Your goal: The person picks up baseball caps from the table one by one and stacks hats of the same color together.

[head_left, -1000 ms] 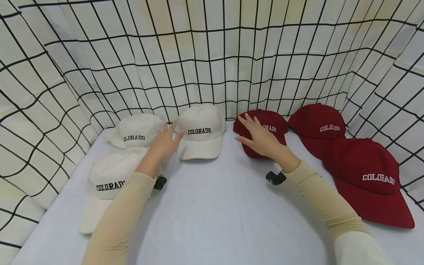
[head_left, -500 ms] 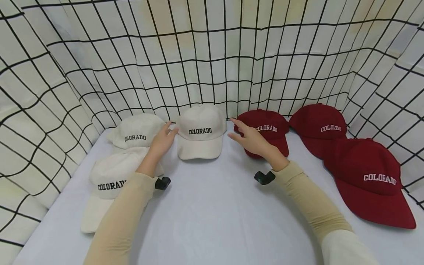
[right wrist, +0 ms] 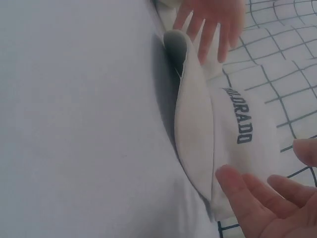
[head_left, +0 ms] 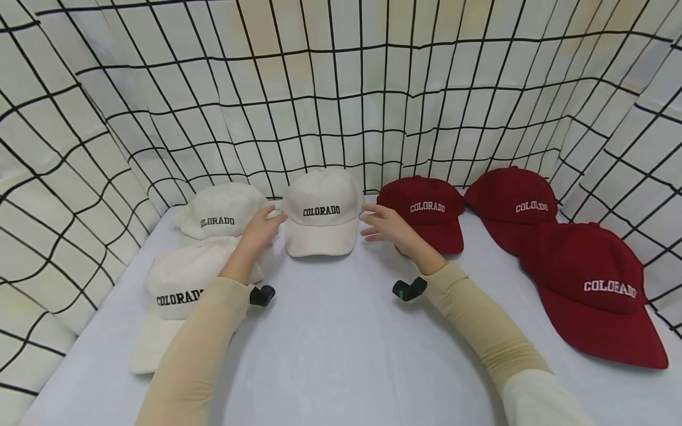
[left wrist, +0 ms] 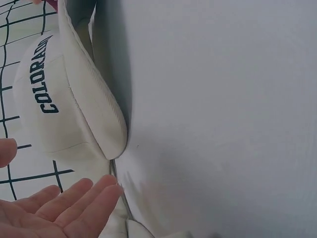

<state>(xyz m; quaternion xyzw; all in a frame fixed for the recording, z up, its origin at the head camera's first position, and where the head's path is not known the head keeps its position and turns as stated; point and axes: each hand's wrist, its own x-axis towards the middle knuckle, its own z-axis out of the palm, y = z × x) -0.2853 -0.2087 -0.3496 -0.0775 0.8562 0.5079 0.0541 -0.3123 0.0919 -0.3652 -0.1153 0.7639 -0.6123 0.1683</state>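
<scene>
A cream baseball cap lettered COLORADO stands at the back middle of the table, brim toward me. My left hand is just left of it, fingers loosely extended and holding nothing; in the left wrist view the left hand is apart from the cap. On the cap's other side is my right hand, fingers spread beside the crown and partly in front of a dark red cap. The right wrist view has the right hand overlapping the cap's side; whether it touches cannot be told.
Two more cream caps lie at left, a rear cap and a front cap partly behind my left arm. At right sit two red caps, a rear cap and a front cap. Grid-patterned cloth walls enclose the white table.
My right hand has moved left from over the nearest red cap to beside the middle cream cap. My left hand has drawn slightly lower. The caps have not moved.
</scene>
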